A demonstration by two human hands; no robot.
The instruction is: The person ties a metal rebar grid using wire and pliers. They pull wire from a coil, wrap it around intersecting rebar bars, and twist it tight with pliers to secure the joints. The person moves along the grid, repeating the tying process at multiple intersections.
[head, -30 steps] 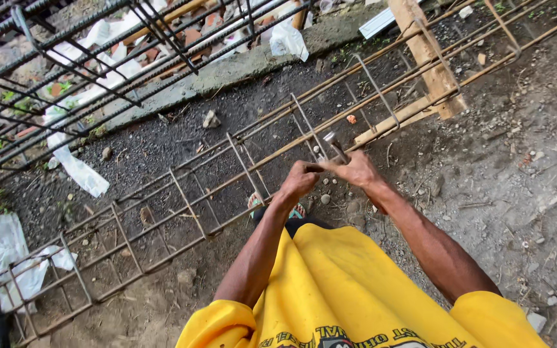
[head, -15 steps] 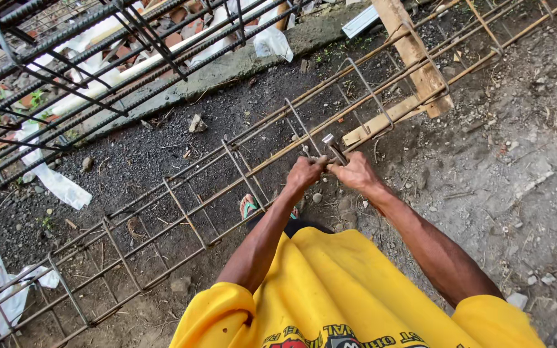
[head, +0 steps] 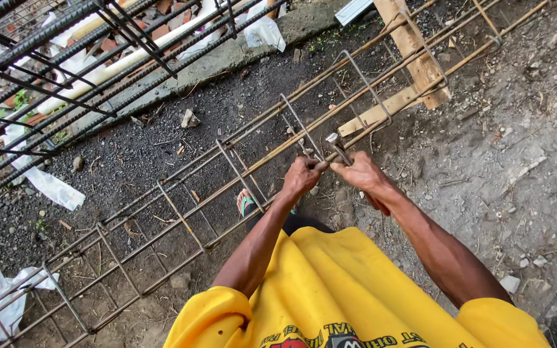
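Note:
A long rusty rebar cage [head: 182, 212] with square stirrups lies diagonally on the dirt, its far end resting on a wooden block [head: 414, 45]. My left hand [head: 301, 177] is closed on a longitudinal bar where a stirrup [head: 301, 132] crosses it. Beside it, my right hand [head: 359, 173] grips a small metal tool [head: 338, 148] whose head pokes up above my fingers at the same joint. My two hands nearly touch. A foot in a green sandal [head: 246, 205] shows under the cage.
A second, dark rebar cage [head: 66, 58] stands at the upper left over a concrete edge [head: 240, 55]. White plastic scraps [head: 49, 183], stones and rubble lie on the ground. My yellow shirt [head: 336, 290] fills the bottom.
The view has shifted slightly, so the cage and hands sit a little lower and further left. My hands stay at the same stirrup joint, with the tool head tilted a little differently.

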